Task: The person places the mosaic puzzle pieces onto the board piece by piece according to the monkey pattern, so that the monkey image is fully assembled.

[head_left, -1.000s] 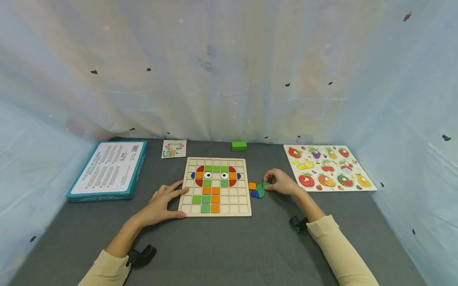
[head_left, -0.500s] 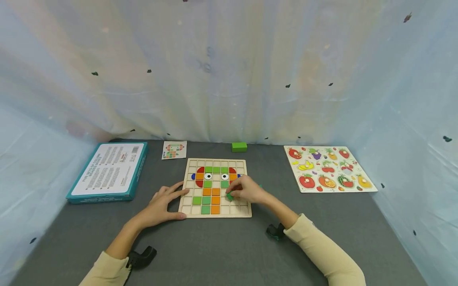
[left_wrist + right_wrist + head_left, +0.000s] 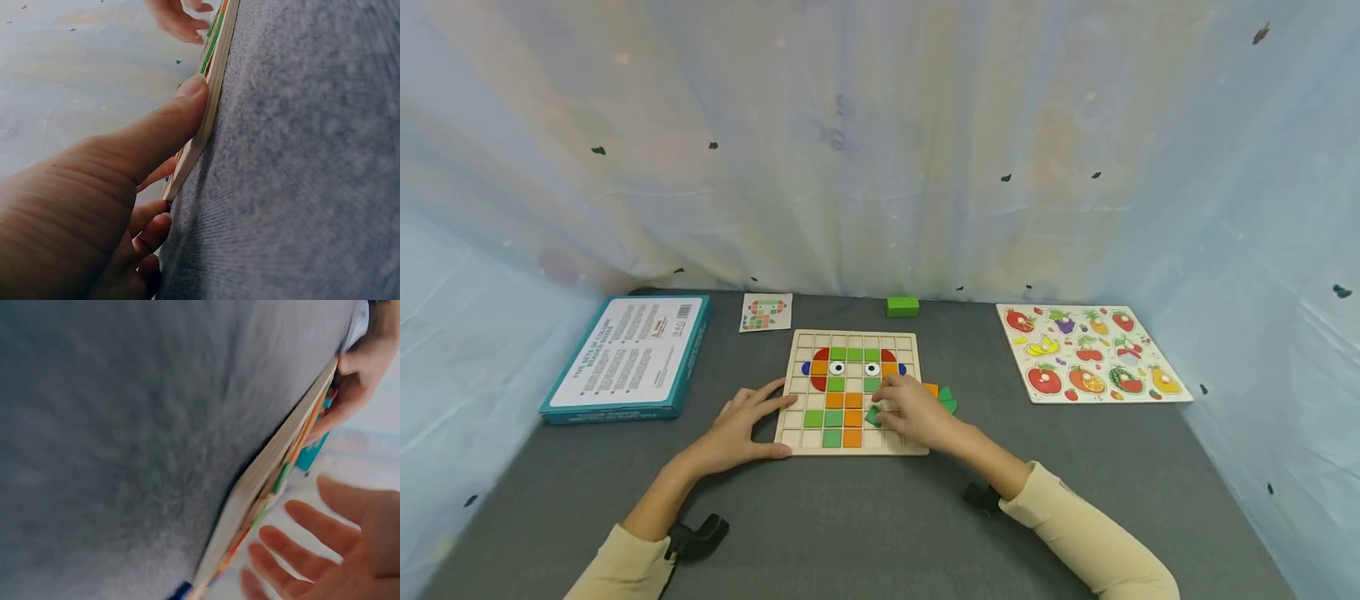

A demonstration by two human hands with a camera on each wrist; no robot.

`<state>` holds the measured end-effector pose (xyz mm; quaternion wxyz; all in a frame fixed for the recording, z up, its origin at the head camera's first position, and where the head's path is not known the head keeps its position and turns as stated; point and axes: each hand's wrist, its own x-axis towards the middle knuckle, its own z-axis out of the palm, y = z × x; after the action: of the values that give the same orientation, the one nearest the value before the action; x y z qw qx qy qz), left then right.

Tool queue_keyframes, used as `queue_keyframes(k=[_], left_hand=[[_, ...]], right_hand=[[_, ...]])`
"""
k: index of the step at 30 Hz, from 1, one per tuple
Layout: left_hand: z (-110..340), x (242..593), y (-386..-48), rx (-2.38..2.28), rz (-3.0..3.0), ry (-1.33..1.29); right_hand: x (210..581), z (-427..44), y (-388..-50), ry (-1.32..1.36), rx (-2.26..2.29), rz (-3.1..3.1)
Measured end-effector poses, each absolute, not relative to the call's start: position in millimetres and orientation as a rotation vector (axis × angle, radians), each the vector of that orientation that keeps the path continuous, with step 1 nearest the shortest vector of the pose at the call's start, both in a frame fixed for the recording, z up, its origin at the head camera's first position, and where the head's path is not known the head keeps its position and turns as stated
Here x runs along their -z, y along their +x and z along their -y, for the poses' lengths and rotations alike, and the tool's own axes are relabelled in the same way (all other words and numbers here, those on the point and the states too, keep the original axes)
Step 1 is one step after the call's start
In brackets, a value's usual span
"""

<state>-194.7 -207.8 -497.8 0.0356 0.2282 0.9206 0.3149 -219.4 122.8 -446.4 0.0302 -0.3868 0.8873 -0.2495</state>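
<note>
A wooden grid board [image 3: 895, 435] bears several coloured tiles, with two round eye tiles among them. My left hand [image 3: 741, 429] rests against its left edge, fingers spread and thumb at the near corner; in the left wrist view the thumb [image 3: 169, 119] presses the board's rim. Over the right half of the board hovers my right hand [image 3: 917, 412], its fingers parted and holding nothing in the right wrist view. Just left of its fingertips a dark green square tile [image 3: 873, 416] lies askew on the grid. The right hand hides some cells.
Loose green pieces [image 3: 947, 400] and an orange square [image 3: 932, 389] lie right of the board. Behind it are a pattern card [image 3: 765, 312] and a green block [image 3: 902, 307]. A teal box [image 3: 625, 358] stands left, a fruit puzzle board [image 3: 1090, 354] right.
My right hand has gone left from the loose pieces to the board, carrying a green square tile, and has let it go there. The left hand has stayed put.
</note>
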Motion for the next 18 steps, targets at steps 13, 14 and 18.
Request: queue_keyframes(k=[13,14,18], left_hand=[[208,498,-195,-0.940,-2.843,0.703],[208,498,-195,-0.936,-2.844,0.701],[208,499,-195,-0.929,-2.847,0.695]], right_hand=[[453,-143,-183,-1.211,0.388,-2.614],[453,-144,-185,-1.225,0.389,-2.611],[454,-146,-191,-1.312,0.343,-2.616]])
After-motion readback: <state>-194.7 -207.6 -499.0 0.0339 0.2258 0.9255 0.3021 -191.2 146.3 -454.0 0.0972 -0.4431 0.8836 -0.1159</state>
